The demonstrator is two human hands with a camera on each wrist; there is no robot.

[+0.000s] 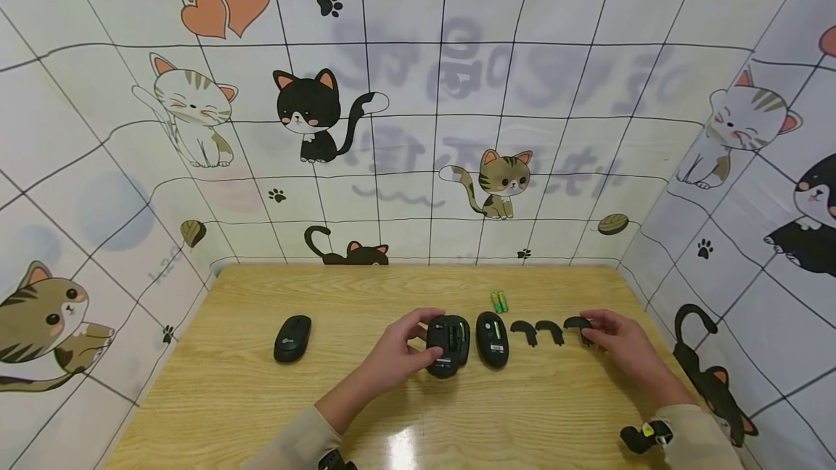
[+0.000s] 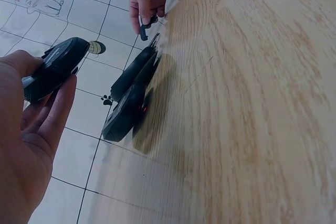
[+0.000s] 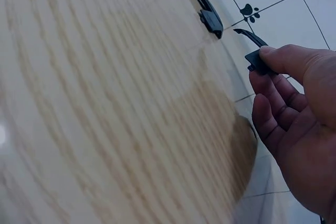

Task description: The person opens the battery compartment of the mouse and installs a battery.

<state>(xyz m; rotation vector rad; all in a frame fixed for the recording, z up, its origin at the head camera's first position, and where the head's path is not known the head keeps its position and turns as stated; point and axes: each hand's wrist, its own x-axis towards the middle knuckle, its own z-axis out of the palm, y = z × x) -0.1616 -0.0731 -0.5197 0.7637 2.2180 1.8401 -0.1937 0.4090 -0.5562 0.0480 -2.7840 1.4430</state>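
Observation:
My left hand (image 1: 397, 354) grips a black computer mouse (image 1: 445, 363) with its underside up and its battery slot uncovered. Behind it, partly hidden, a second overturned mouse (image 1: 465, 343) lies on the table. Just right of that is a third overturned mouse (image 1: 493, 345), a green battery showing in its slot. My right hand (image 1: 623, 347) pinches a black curved battery cover (image 1: 578, 323) between thumb and fingers; the right wrist view shows this cover (image 3: 259, 60) raised off the table. Two similar covers, one left (image 1: 525, 331) and one nearer (image 1: 551, 331), lie beside it.
Two green batteries (image 1: 499, 302) lie side by side behind the covers. Toward the left of the wooden table (image 1: 235, 412) a black mouse (image 1: 292, 339) sits right side up. A cat-printed cloth (image 1: 405, 107) encloses the back and sides.

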